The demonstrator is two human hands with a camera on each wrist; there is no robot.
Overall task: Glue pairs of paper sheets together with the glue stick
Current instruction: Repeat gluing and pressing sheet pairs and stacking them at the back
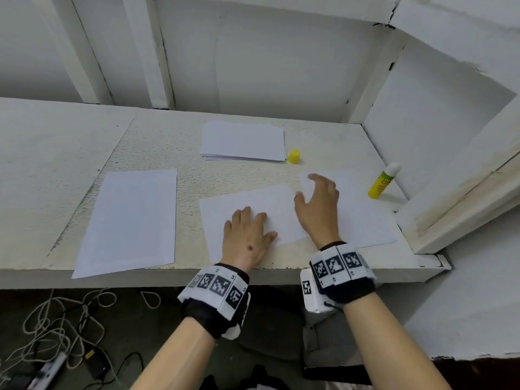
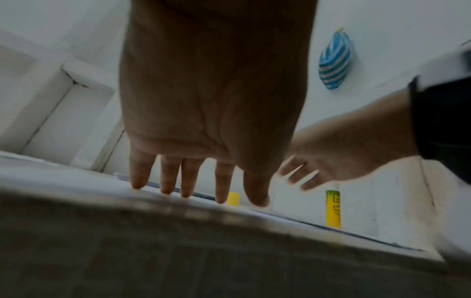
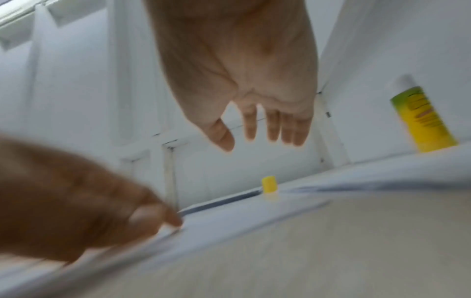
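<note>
Top sheet [image 1: 253,204]: white, plain, lying skewed on the ledge's near middle, its right part overlapping a second sheet.
Under sheet [image 1: 363,218]: white, flat, to the right, reaching toward the glue stick; its left part is covered by the top sheet and the right hand.
Glue stick [image 1: 383,180]: yellow tube with a green label, uncapped, white tip up, standing at the ledge's right end by the wall, apart from both hands.
Cap [image 1: 293,157]: yellow, standing alone just right of the stack.
Stack [image 1: 243,142]: white sheets, squared up, at the back of the ledge.
Left sheet [image 1: 129,220]: white, on the ledge's left, near corner overhanging the edge.
Left hand [image 1: 247,235]: flat, fingers straight and spread, pressing the top sheet; holds nothing.
Right hand [image 1: 318,204]: raised over the sheets, fingers loose and extended, empty.
Ledge [image 1: 168,130]: white, rough.
Hard to make out: label print; both wrist views are blurred; sheet edges under the hands are hidden.
</note>
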